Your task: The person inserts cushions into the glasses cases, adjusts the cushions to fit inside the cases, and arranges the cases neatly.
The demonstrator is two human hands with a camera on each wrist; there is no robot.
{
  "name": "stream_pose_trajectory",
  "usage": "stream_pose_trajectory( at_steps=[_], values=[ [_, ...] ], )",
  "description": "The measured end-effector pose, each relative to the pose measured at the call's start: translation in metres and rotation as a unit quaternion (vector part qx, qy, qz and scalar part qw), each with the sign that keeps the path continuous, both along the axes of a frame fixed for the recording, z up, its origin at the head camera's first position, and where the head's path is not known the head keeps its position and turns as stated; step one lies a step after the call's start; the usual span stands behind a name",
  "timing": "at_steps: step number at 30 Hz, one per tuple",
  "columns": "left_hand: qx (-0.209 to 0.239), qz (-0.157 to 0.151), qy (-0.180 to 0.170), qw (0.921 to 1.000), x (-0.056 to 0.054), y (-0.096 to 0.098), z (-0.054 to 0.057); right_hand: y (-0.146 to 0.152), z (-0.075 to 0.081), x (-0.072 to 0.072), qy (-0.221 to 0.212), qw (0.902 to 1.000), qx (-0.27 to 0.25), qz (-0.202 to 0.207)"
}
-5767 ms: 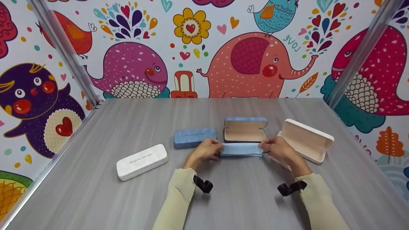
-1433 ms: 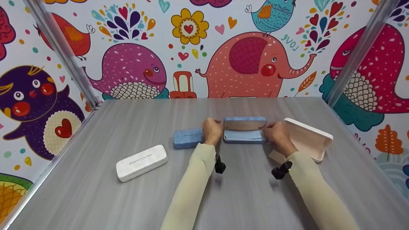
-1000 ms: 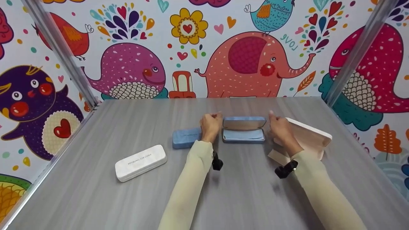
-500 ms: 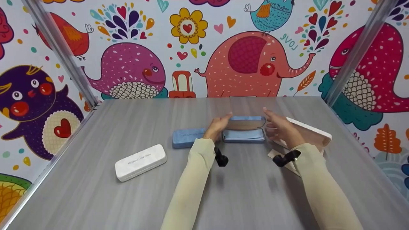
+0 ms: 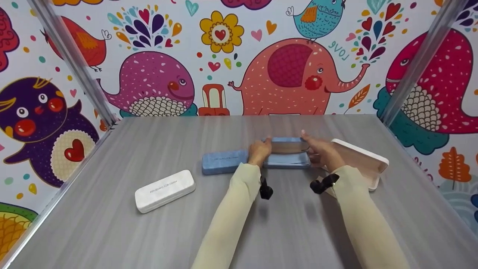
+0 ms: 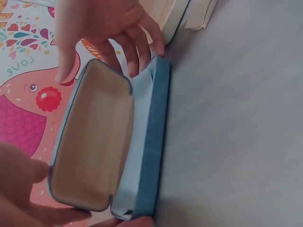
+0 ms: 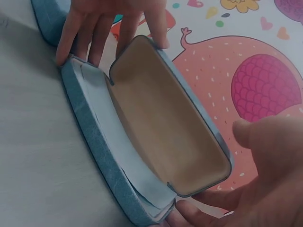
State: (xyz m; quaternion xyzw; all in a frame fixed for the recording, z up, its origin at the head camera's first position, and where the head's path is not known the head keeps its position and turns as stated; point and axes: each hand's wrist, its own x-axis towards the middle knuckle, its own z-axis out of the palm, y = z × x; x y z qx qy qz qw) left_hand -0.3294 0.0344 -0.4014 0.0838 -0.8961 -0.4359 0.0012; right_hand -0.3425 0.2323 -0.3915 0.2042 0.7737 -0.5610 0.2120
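A blue glasses case stands with its lid raised, showing a tan lining. Folded light-blue cloth lies along its bottom half. My left hand is at the left end; in the right wrist view its fairly straight fingers touch the bottom half's end and its thumb meets the lid's edge. At the other end is my right hand, fingertips against the bottom half. Its thumb sticks up, apart from the lid.
A closed blue glasses case lies just left of my left hand. Farther left is a closed white case. Behind my right hand stands an open white case, with a folded cream cloth near it. A patterned wall rises behind the table.
The blue cloth, earlier stretched between both hands in front of the open blue case, now lies inside it. Both hands released it, spread, then came in to the case's two ends.
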Motion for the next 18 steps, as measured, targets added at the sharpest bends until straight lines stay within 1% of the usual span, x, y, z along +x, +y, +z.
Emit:
stream_pose_trajectory(
  at_steps=[3,4,7,8,9,12,14,15,16,18],
  values=[
    [0.001,0.008,-0.004,1.0,-0.001,-0.001,0.002,0.0,-0.001,0.0,0.0,0.9999,-0.001,-0.01],
    [0.001,0.008,-0.006,0.9999,-0.001,-0.001,0.003,0.0,-0.001,0.001,0.0,0.9998,0.0,-0.02],
    [0.005,0.004,-0.02,0.9998,-0.001,-0.003,0.006,0.004,0.0,0.001,0.002,0.9999,-0.009,-0.009],
    [0.007,0.002,-0.023,0.9997,-0.002,-0.004,0.006,0.008,-0.003,-0.003,-0.001,0.9999,-0.013,-0.007],
    [0.011,0.0,-0.025,0.9996,-0.002,-0.004,0.006,0.014,-0.011,-0.012,-0.003,0.9998,-0.017,-0.008],
    [0.037,0.003,-0.045,0.9983,-0.003,-0.004,0.006,0.034,-0.045,-0.047,-0.018,0.9992,-0.037,0.0],
    [0.058,0.008,-0.06,0.9964,-0.003,-0.005,0.006,0.043,-0.065,-0.067,-0.027,0.9985,-0.047,-0.003],
    [0.07,0.01,-0.068,0.9951,-0.003,-0.005,0.006,0.045,-0.072,-0.073,-0.028,0.9984,-0.05,-0.001],
    [0.083,0.013,-0.076,0.9936,-0.004,-0.006,0.006,0.046,-0.073,-0.074,-0.03,0.9983,-0.049,0.006],
    [0.096,0.009,-0.082,0.9919,-0.004,-0.007,0.005,0.045,-0.07,-0.07,-0.032,0.9982,-0.048,0.016]
  ],
)
